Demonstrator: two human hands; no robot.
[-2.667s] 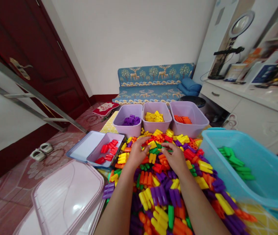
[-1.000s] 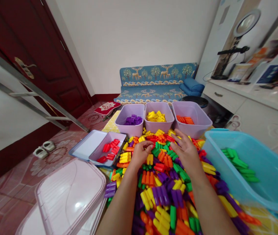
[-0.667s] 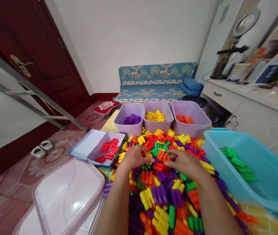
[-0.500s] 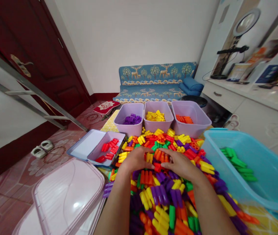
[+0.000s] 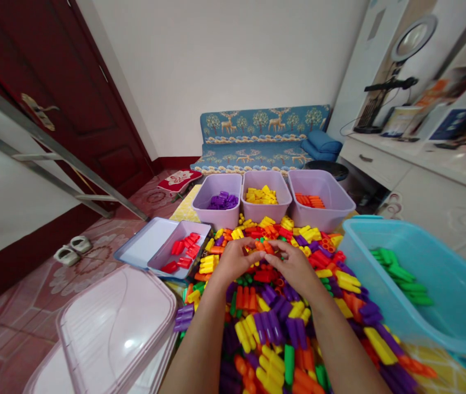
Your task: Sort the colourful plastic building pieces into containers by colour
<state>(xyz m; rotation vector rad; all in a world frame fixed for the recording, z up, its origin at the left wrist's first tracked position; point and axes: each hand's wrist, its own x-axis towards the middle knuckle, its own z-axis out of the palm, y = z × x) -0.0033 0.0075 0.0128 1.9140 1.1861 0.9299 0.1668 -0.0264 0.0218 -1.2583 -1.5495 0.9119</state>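
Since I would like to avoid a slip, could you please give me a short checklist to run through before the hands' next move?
1. Orange plastic held between left hand and right hand: ok.
2. Whether it is one piece or several: cannot tell; the hands hide part.
3. Lilac bin with orange blocks open at the top: ok.
4. Turquoise tub open, showing only green blocks: ok.
5. Surface around the hands free of loose pieces: not ok; a mixed pile surrounds them.

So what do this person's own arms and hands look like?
The bare left hand and bare right hand wear no gloves. The left forearm and right forearm are uncovered: no sleeve, watch or bracelet shows. No cables or markings are visible.
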